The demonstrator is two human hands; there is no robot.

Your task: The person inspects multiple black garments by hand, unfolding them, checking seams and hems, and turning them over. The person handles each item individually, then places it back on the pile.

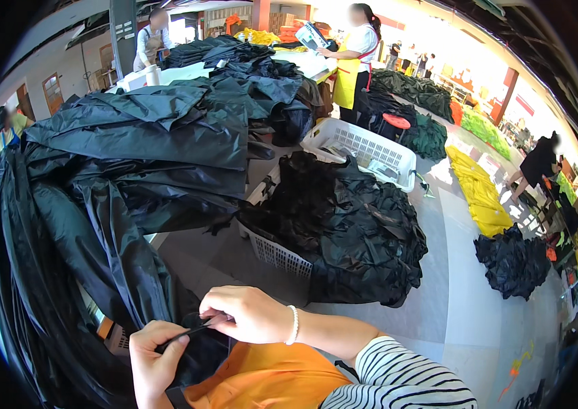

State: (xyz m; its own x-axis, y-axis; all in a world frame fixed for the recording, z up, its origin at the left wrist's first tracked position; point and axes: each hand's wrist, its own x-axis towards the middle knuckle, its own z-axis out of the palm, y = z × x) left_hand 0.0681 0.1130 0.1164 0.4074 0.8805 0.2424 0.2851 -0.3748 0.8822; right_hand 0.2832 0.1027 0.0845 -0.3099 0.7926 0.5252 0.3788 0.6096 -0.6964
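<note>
Low in the view, in front of my orange apron (268,375), my two hands are close together. My left hand (154,358) pinches a narrow edge of dark fabric (197,330) between thumb and fingers. My right hand (246,315), a pale beaded bracelet at its wrist, is closed at the far end of that edge. A small thin greyish sliver shows under its fingertips; I cannot make out what it is. More dark shiny fabric (118,238) hangs in long folds on the left, beside my left hand, and spreads back across the table.
A pale plastic basket (276,257) overflowing with black fabric (370,232) stands on the floor ahead. Behind it is a white basket (398,158). Yellow fabric (479,194) and a dark bundle (512,262) lie to the right. A person in a yellow apron (347,75) stands at the far table.
</note>
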